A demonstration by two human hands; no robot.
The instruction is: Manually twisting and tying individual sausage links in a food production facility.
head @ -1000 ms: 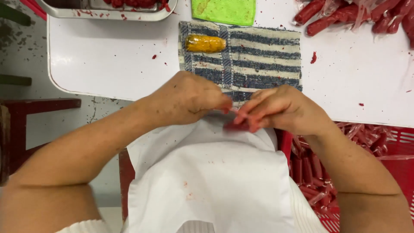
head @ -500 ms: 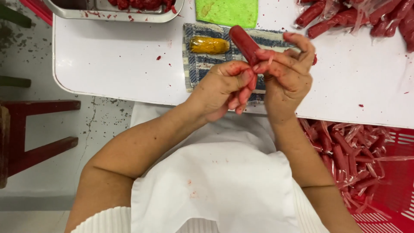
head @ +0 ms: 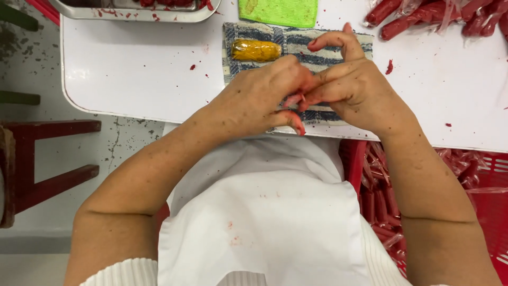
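Note:
My left hand [head: 259,100] and my right hand [head: 354,87] are pressed together over a blue-and-white striped cloth [head: 338,39] at the near edge of the white table [head: 132,74]. Their fingertips pinch a small pink-red piece [head: 293,99]. Only a bit of it shows, and my fingers hide the rest. My right forefinger sticks up, away from the other fingers. A yellow-orange oblong thing [head: 256,50] lies on the cloth's left part, just beyond my left hand and apart from it.
A green cloth [head: 278,11] and a metal tray [head: 132,9] lie at the far edge. Red sausages in clear wrap [head: 434,10] are piled far right. A red crate [head: 476,180] of sausages stands beside my right arm. A red stool [head: 47,159] is on the left.
Both hands came down and towards me from the raised position. The long red sausage that was held up between them is no longer in sight. My fingers have closed tight together.

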